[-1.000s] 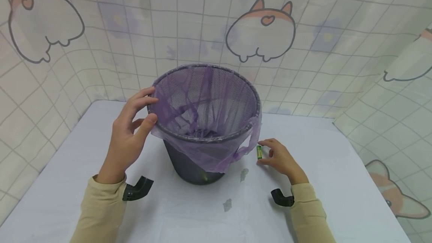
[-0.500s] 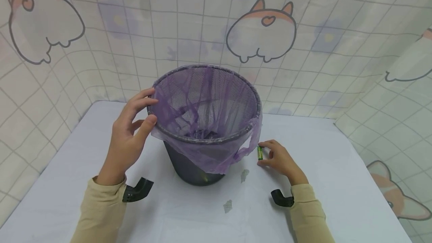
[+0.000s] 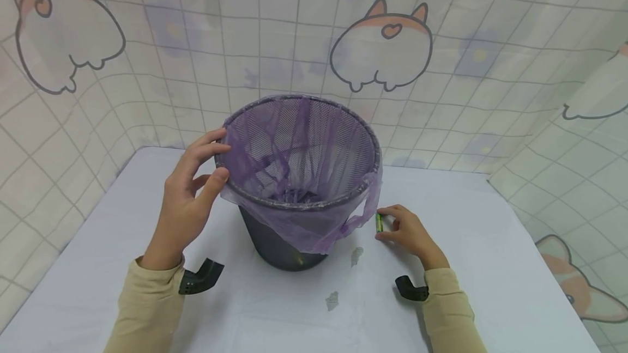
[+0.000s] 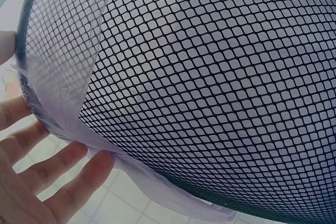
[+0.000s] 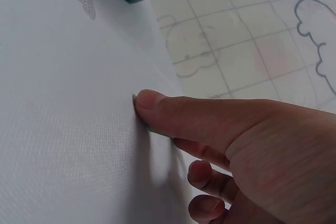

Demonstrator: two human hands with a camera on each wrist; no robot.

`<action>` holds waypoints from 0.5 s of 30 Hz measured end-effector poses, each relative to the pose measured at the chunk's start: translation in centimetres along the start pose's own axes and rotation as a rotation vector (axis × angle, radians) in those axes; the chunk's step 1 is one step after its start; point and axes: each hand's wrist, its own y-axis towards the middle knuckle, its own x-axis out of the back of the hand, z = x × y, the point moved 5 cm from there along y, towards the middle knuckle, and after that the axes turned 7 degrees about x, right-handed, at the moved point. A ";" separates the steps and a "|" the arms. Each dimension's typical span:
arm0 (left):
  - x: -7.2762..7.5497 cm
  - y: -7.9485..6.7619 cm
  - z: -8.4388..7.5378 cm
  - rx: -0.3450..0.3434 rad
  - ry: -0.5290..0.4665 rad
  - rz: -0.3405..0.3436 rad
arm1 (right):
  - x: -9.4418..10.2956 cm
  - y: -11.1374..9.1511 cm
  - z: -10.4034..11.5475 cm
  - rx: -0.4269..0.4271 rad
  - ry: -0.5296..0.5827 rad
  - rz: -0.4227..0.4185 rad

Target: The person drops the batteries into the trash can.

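A dark mesh waste bin stands upright on the white table, lined with a thin purple bag folded over its rim. My left hand touches the bin's left rim, fingers spread and only slightly bent, with the thumb lower on the same edge. The left wrist view has the fingertips against the bag's folded edge and the mesh. To the right of the bin, my right hand pinches a small green and yellow battery between thumb and finger, close over the table. The thumb hides it almost wholly in the right wrist view.
Two grey-green patches mark the white table in front of the bin. A loop of the purple bag hangs at the bin's right side, near the right hand. Behind and beside the table hangs a checked curtain with dog drawings.
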 end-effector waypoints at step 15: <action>0.0 0.0 0.1 -0.002 0.010 -0.001 | 0.6 -0.2 0.3 -0.071 -0.011 -0.028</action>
